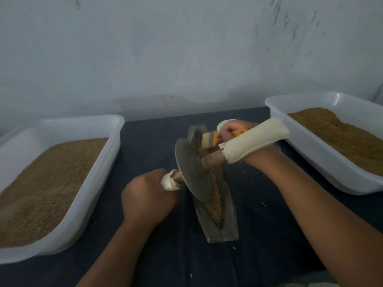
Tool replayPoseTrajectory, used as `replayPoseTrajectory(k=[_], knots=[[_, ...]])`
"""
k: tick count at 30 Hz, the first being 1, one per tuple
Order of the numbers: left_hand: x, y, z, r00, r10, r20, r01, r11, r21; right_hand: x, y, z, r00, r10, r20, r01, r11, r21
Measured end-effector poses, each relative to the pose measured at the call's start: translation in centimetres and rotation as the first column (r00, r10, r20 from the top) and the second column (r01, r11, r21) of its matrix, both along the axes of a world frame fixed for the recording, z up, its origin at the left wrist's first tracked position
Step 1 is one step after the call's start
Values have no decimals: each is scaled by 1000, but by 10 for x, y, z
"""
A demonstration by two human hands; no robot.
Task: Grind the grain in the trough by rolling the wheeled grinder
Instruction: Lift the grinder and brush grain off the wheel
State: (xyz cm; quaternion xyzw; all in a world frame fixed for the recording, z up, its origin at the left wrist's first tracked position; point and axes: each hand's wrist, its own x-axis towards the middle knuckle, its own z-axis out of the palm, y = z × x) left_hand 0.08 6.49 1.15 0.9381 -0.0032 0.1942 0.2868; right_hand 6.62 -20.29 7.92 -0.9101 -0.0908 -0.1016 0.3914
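Left hand (145,195) grips the grinder (190,166), right hand (230,131) clutches a brush (209,138); rolling over the grain (214,206) in the trough (226,224) likely needs both.

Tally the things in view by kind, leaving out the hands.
Grain tubs: 2
Trough: 1
Wheeled grinder: 1
Brush: 1
Unidentified white piece behind the brush: 1
Total: 6
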Motion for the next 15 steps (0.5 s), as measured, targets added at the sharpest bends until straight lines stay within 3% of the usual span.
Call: replayPoseTrajectory(k=[2,5,7,8,11,15], knots=[[-1,-1,1,1000,-1,-1,1,1000,-15,2,2,12,995,-20,94,23,999,-30],[-1,-1,1,1000,2,-16,-2,1000,-30,6,11,12,986,112,-121,-141,953,-268],[1,0,1,999,11,-34,-13,999,-46,-4,9,2,973,109,-203,-183,900,-395],[2,1,0,999,16,-44,-18,998,-64,-13,5,0,980,92,-179,-156,908,-389],[5,2,-2,998,18,-57,-26,989,-145,-32,-12,1,987,158,-27,-160,981,-113],[6,1,-3,997,36,-73,-51,974,-222,-25,-7,6,989,113,92,-109,993,-51]])
